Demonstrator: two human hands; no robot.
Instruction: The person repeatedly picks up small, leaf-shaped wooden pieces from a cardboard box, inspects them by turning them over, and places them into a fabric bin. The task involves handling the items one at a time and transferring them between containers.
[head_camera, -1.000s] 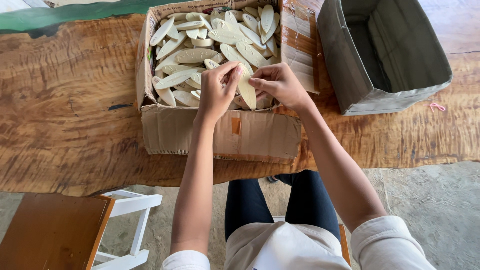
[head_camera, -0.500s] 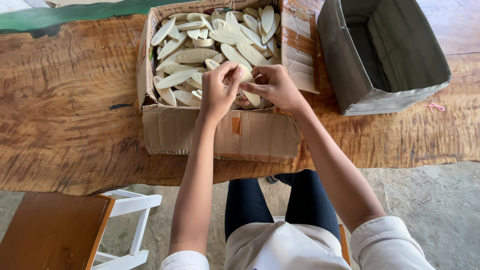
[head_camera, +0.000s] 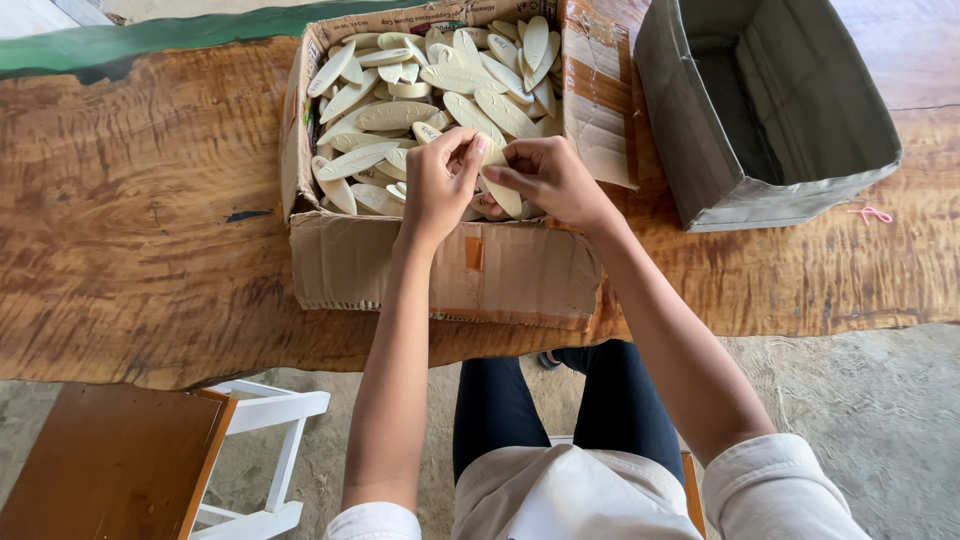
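White stool (head_camera: 262, 440) and brown seat stand nearest, by the person's knees. Above, over the near edge of the cardboard box (head_camera: 440, 265), the left hand (head_camera: 438, 185) and right hand (head_camera: 545, 178) meet, both pinching one pale oval piece (head_camera: 497, 185) between fingertips. More pale ovals (head_camera: 420, 90) fill the box on the wooden worktop (head_camera: 140, 230). A grey fabric bin (head_camera: 770, 100) stands to the right, just beside the box.

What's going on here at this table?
A seated person works over an open cardboard box full of pale, leaf-shaped flat pieces. Both hands, left hand and right hand, pinch one such piece between the fingertips, just above the pile at the box's near edge. The box sits on a rough wooden slab table. An open grey box stands to the right.
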